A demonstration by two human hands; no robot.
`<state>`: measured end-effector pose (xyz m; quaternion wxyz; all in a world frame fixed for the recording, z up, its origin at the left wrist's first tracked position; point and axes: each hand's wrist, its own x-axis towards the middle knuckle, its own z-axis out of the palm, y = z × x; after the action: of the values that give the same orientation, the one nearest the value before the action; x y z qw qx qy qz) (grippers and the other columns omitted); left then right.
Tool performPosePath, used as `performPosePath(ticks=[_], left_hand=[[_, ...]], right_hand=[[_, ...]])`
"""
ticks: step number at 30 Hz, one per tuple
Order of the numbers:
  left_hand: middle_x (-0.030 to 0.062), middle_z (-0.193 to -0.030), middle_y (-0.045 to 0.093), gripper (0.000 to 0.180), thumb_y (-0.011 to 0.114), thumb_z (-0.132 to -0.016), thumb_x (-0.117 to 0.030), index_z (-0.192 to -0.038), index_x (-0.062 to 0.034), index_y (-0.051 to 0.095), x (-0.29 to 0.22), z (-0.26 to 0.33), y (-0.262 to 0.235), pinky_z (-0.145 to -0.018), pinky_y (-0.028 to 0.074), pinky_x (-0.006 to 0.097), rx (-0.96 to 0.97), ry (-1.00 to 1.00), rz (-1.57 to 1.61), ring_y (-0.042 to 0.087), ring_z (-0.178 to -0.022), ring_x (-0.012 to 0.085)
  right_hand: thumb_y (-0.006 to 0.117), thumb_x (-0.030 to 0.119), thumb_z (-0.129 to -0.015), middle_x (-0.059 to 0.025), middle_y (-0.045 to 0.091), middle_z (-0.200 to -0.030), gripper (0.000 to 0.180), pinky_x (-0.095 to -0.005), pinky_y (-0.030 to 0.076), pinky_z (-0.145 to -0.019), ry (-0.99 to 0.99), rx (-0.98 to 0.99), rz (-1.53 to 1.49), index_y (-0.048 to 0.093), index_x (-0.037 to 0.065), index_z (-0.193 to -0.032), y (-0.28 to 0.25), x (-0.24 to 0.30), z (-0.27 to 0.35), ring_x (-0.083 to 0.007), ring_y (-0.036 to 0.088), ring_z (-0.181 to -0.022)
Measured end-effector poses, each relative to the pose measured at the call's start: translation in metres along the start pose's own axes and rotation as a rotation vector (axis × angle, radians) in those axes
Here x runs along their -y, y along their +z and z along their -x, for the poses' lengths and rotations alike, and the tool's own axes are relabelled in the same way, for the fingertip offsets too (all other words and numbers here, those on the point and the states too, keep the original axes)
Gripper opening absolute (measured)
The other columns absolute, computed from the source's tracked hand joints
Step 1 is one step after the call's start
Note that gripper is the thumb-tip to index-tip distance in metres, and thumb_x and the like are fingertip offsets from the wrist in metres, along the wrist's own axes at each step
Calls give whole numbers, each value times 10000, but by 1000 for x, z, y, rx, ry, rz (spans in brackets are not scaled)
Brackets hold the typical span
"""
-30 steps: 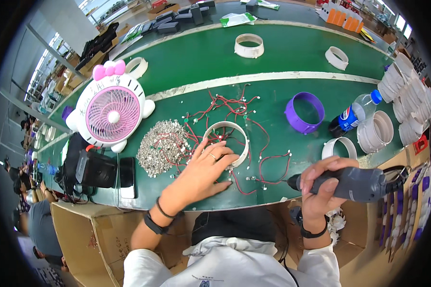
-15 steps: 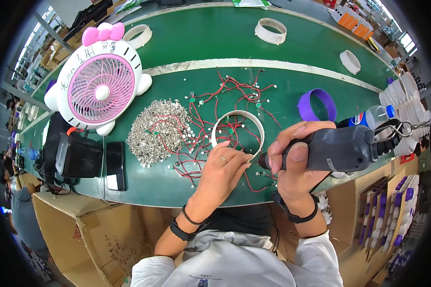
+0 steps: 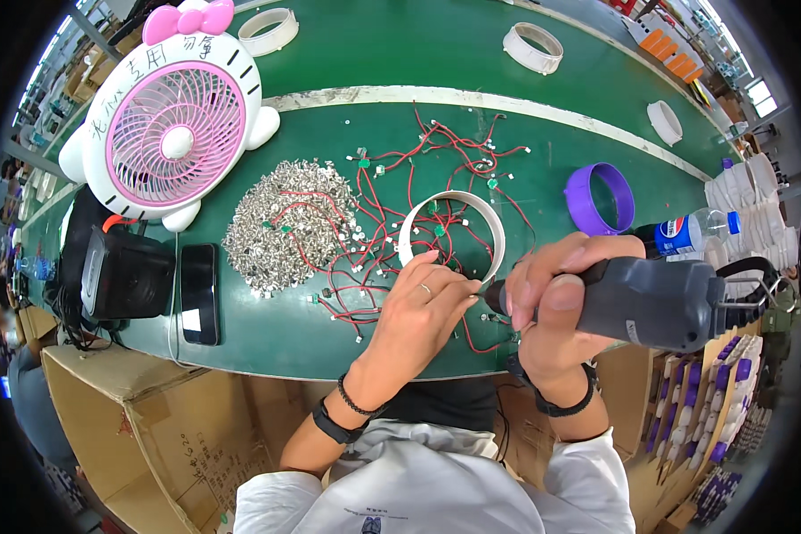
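A dark grey electric screwdriver (image 3: pixel 659 303) is grasped in the right hand (image 3: pixel 552 307) at centre right, its tip meeting the left hand (image 3: pixel 418 311), whose fingers pinch at the near rim of a white plastic ring (image 3: pixel 494 231) among red wires (image 3: pixel 374 231). Compared with the earlier frame, both hands are positioned closer together.

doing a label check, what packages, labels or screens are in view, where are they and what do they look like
Phone: flat on the green table's near left, dark screen, black slab.
Bottle: lying at the right, clear plastic, blue, red and white label.
Fan: far left, white and pink, handwriting on its rim.
Cardboard box: below the table, brown, open.
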<state>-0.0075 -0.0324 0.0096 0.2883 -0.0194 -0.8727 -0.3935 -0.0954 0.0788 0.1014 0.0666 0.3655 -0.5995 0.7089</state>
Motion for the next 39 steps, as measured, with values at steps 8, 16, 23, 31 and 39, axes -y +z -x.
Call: performPosePath(ticks=[8,16,23,31,39], left_hand=[[53,-1003,682,213,802,-807,-62,-1004,-54,720,0,1,-1,-1084,458,514,10,0,36,668,-976,250],[38,-931,708,190,798,-831,-83,-1011,-76,738,-1,4,5,-1095,458,507,-29,-39,-2,684,-936,234],[36,-948,717,201,802,-819,-61,-1008,-70,734,-1,3,6,-1093,463,504,-42,-16,-20,689,-939,228],[37,-980,726,212,807,-812,-60,-1011,-66,733,0,5,5,-1096,458,510,-38,-20,-10,689,-960,232],[37,-983,728,218,808,-811,-62,-1017,-67,737,1,4,6,-1103,451,510,-30,-21,8,687,-964,235]], right_hand=[[775,170,-904,-106,633,-766,413,-260,490,-533,49,-90,-115,452,6,-1103,1,4,1,-120,563,-574],[705,300,-978,-133,618,-780,443,-254,479,-446,-44,-145,-128,386,44,-1149,-9,30,-8,-120,542,-528],[731,212,-959,-117,602,-762,393,-266,500,-493,-24,-118,-167,419,35,-1120,-5,15,0,-133,564,-555],[737,139,-939,-104,592,-746,361,-287,521,-527,-6,-116,-201,445,24,-1118,2,6,-1,-157,590,-578],[657,238,-999,-104,576,-734,305,-266,437,-429,-57,-98,-112,439,49,-1098,1,2,-3,-112,471,-463]])
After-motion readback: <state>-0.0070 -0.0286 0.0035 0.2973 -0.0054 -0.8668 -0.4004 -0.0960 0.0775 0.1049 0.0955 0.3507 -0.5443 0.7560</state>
